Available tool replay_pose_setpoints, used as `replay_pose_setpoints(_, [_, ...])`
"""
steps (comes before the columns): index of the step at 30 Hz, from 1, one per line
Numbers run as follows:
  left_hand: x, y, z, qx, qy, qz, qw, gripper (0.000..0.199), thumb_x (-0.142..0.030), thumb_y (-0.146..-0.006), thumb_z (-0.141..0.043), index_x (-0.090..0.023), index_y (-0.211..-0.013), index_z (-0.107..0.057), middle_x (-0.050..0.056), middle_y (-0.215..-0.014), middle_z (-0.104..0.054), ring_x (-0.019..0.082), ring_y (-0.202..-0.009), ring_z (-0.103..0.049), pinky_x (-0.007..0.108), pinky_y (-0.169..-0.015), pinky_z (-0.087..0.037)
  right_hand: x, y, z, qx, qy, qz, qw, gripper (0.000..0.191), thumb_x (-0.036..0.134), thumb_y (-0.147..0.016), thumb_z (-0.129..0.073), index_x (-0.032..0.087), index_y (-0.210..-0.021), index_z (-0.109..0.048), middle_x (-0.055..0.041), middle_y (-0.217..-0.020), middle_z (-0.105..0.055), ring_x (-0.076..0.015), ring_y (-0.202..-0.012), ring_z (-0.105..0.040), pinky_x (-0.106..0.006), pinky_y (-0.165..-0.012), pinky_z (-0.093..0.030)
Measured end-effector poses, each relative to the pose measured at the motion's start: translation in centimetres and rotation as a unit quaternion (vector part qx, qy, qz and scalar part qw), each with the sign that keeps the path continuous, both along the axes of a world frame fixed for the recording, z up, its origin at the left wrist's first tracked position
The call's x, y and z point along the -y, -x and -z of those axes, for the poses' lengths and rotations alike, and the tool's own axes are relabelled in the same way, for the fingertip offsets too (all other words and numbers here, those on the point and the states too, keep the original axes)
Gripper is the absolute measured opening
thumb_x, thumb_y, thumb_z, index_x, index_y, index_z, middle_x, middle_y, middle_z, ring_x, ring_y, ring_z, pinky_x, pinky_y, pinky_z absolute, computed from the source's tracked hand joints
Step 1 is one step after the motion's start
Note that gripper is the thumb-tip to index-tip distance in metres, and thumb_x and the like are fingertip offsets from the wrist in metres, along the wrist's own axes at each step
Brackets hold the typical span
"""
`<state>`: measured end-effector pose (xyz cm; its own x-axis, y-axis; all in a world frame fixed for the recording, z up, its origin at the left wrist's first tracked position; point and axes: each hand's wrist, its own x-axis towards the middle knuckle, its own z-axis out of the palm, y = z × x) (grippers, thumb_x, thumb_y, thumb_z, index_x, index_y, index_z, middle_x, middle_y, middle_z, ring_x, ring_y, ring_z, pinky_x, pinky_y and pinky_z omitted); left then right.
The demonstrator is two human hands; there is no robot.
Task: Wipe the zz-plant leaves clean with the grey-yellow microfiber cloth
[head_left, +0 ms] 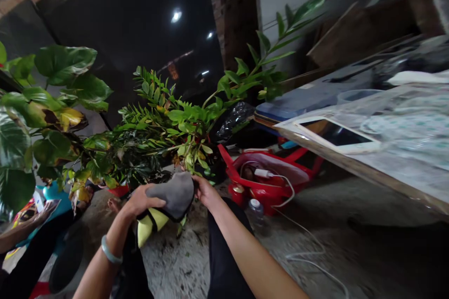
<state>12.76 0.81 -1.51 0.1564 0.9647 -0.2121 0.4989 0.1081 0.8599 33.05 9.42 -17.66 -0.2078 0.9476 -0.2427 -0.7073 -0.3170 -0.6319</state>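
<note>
From the head camera, tilted and looking down, the left hand [142, 200], with a pale green bangle [110, 250] on its wrist, and the right hand [205, 191] close in around a grey-and-yellow cloth [174, 196]. The left fingers press across the grey face, while the right fingers curl in at its far edge – both hands are narrow on it, holding it between them above the knees. The cloth's yellow part [149, 225] hangs below the grey. Just beyond the hands rises a ZZ plant [168, 124], its lower leaves right behind the cloth, though whether they touch it is hard to tell. A broad-leaved pothos [45, 103] spreads further left, yellowing in places. To the right, a red plastic basin [261, 184] sits on the concrete floor [175, 261], a white charging cable [271, 184] trailing out of it, with a plastic bottle [256, 210] just beside it. Black trousers [224, 252] cover the legs. Higher right, a white tablet [336, 133] lies beneath clear plastic sheeting [403, 117] – its edge blurred.
</note>
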Motion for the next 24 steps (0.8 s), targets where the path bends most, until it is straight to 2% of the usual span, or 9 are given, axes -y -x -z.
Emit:
replay_pose_setpoints(5, [-3.8, 1.2, -3.4, 0.035, -0.185, -0.161, 0.969, 0.055, -0.044, -0.061, -0.085, -0.014, -0.107, -0.074, 0.007, -0.093, -0.077, 0.027, -0.089, -0.07, 0.035, -0.08, -0.055, 0.6, -0.5, -1.0, -0.027, 0.01, -0.002, 1.0, 0.014, 0.027, -0.075, -0.074, 0.022, -0.077, -0.061, 0.0036, -0.055, -0.063, -0.0123, -0.043, -0.054, -0.025, -0.043, -0.048])
replay_pose_setpoints(7, [-6.2, 0.1, -2.8, 0.024, -0.234, -0.197, 0.952, 0.056, -0.043, -0.063, -0.083, -0.014, -0.109, -0.073, 0.008, -0.097, -0.077, 0.027, -0.095, -0.07, 0.035, -0.085, -0.055, 0.8, -0.4, -1.5, -0.035, 0.009, 0.0, 0.999, 0.014, 0.028, -0.076, -0.074, 0.022, -0.079, -0.061, 0.004, -0.056, -0.063, -0.012, -0.045, -0.054, -0.025, -0.044, -0.05])
replay_pose_setpoints(9, [-7.5, -0.9, -0.7, 0.004, -0.208, -0.194, 0.959, 0.05, -0.039, -0.061, -0.084, -0.015, -0.104, -0.074, 0.007, -0.094, -0.077, 0.027, -0.094, -0.069, 0.037, -0.086, -0.055, 1.0, -0.1, -1.7, -0.037, 0.013, 0.004, 0.999, 0.014, 0.027, -0.077, -0.074, 0.021, -0.079, -0.061, 0.0043, -0.057, -0.062, -0.0117, -0.044, -0.054, -0.025, -0.045, -0.05])
replay_pose_setpoints(12, [-5.9, -0.5, 2.5, 0.002, -0.073, -0.107, 0.992, 0.041, -0.035, -0.056, -0.087, -0.016, -0.091, -0.075, 0.006, -0.082, -0.077, 0.028, -0.084, -0.069, 0.039, -0.081, -0.056, 0.9, 0.0, -1.4, -0.03, 0.028, 0.006, 0.999, 0.017, 0.025, -0.075, -0.075, 0.021, -0.075, -0.058, 0.0049, -0.054, -0.06, -0.0111, -0.04, -0.052, -0.025, -0.04, -0.047])
replay_pose_setpoints(15, [-2.3, 1.6, 2.3, 0.067, 0.026, -0.044, 0.996, 0.047, -0.037, -0.054, -0.088, -0.015, -0.094, -0.076, 0.007, -0.083, -0.077, 0.029, -0.08, -0.07, 0.039, -0.076, -0.056, 0.7, -0.2, -1.0, -0.025, 0.036, 0.003, 0.999, 0.019, 0.024, -0.075, -0.074, 0.021, -0.072, -0.056, 0.0061, -0.051, -0.057, -0.0103, -0.037, -0.049, -0.023, -0.037, -0.043])
replay_pose_setpoints(17, [-0.9, 2.4, 0.3, 0.082, 0.005, -0.061, 0.995, 0.048, -0.04, -0.055, -0.087, -0.017, -0.096, -0.075, 0.008, -0.086, -0.078, 0.03, -0.083, -0.071, 0.038, -0.075, -0.056, 0.7, -0.4, -0.8, -0.022, 0.033, 0.0, 0.999, 0.017, 0.023, -0.076, -0.074, 0.021, -0.072, -0.057, 0.0058, -0.05, -0.057, -0.0103, -0.037, -0.049, -0.023, -0.037, -0.045])
replay_pose_setpoints(20, [-1.8, 1.7, -2.4, 0.069, -0.13, -0.116, 0.982, 0.05, -0.044, -0.061, -0.083, -0.022, -0.104, -0.074, 0.01, -0.1, -0.078, 0.032, -0.096, -0.071, 0.038, -0.083, -0.056, 0.9, -0.3, -0.8, -0.013, 0.027, -0.005, 1.0, 0.014, 0.022, -0.077, -0.074, 0.021, -0.073, -0.06, 0.0036, -0.054, -0.062, -0.0121, -0.042, -0.055, -0.025, -0.041, -0.05])
replay_pose_setpoints(22, [-3.5, 0.5, -2.3, 0.053, -0.205, -0.153, 0.965, 0.056, -0.044, -0.065, -0.081, -0.022, -0.116, -0.071, 0.011, -0.111, -0.076, 0.032, -0.106, -0.069, 0.039, -0.09, -0.054, 1.0, 0.1, -0.9, -0.005, 0.03, -0.007, 1.0, 0.014, 0.021, -0.076, -0.075, 0.021, -0.076, -0.061, 0.002, -0.058, -0.066, -0.0135, -0.045, -0.058, -0.027, -0.043, -0.053])
replay_pose_setpoints(24, [-4.8, -0.3, -0.2, 0.015, -0.216, -0.174, 0.961, 0.059, -0.041, -0.067, -0.08, -0.02, -0.12, -0.068, 0.011, -0.115, -0.075, 0.032, -0.11, -0.067, 0.04, -0.095, -0.053, 1.1, 0.5, -0.8, 0.004, 0.036, -0.003, 0.999, 0.014, 0.021, -0.076, -0.075, 0.021, -0.079, -0.062, 0.0013, -0.06, -0.069, -0.0145, -0.046, -0.061, -0.028, -0.044, -0.055])
